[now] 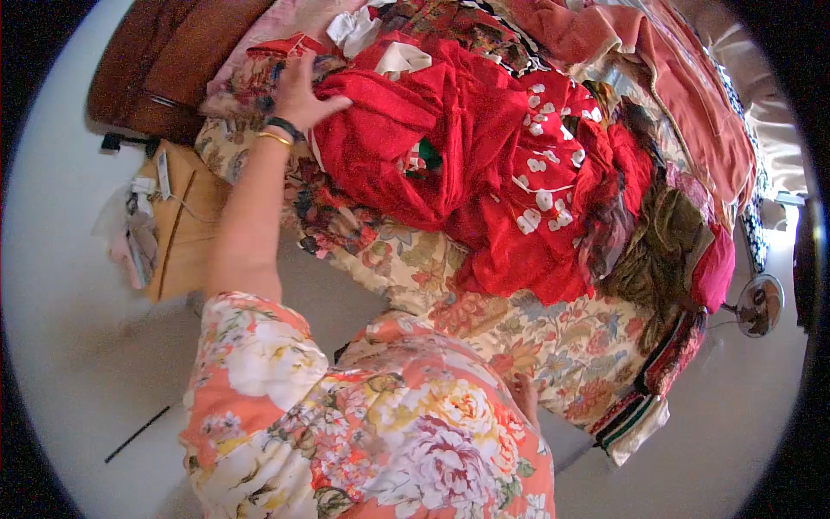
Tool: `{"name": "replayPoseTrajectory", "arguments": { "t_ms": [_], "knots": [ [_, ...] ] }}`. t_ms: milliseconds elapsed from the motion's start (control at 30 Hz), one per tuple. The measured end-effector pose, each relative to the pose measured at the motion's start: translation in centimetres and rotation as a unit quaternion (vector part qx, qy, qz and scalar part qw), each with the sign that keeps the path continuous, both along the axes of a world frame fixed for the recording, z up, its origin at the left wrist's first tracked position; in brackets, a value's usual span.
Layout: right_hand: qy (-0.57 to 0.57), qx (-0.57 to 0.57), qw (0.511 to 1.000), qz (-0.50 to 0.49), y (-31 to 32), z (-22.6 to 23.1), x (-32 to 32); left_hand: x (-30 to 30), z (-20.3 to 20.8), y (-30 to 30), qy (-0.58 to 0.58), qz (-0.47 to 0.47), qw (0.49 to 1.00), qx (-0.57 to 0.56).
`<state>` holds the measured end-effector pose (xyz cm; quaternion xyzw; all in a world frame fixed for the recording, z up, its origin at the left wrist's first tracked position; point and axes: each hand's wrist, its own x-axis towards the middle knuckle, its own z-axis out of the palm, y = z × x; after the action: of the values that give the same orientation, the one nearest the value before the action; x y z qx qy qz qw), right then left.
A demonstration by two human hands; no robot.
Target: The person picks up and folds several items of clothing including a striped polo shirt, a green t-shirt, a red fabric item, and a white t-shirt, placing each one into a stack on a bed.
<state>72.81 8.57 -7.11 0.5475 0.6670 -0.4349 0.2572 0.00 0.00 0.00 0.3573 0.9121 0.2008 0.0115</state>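
My left hand reaches to the far left of a heap of clothes, thumb held well apart from the fingers. It wears a dark band and a gold bangle at the wrist. Its fingertips are beside a small red piece of cloth, and I cannot make out whether they touch it. Right of the thumb lies a large crumpled red cloth. A red cloth with white flower shapes adjoins it. My right hand shows only in part, low beside my floral top, over the flower-patterned cover; its fingers are mostly hidden.
A salmon-coloured garment lies at the far right, near an olive cloth and a pink one. A brown case stands far left, above a cardboard box. A small round mirror-like object is at right.
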Motion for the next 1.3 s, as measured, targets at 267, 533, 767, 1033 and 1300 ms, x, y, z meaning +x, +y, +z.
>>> {"name": "replayPoseTrajectory", "arguments": {
  "t_ms": [267,533,767,1033,1300],
  "knots": [
    [0.11,0.017,0.973,-0.2,-2.2,-7.4,7.8,2.1,-2.3,4.5,-0.032,0.033,0.988,-0.144],
    [0.05,0.002,0.997,-0.064,0.0,-2.9,1.4,15.9,0.4,1.8,-0.459,-0.075,0.881,0.083],
    [0.321,-0.319,0.756,-0.473,3.7,6.5,-17.2,37.4,-0.1,3.5,-0.507,-0.413,0.692,0.307],
    [0.452,-0.339,0.748,-0.348,7.6,4.7,-21.1,36.2,0.6,9.0,-0.604,-0.422,0.625,0.255],
    [0.621,-0.126,0.77,-0.069,17.3,24.7,-25.1,16.9,-2.7,7.1,-0.009,-0.139,0.99,0.0]
  ]
}}
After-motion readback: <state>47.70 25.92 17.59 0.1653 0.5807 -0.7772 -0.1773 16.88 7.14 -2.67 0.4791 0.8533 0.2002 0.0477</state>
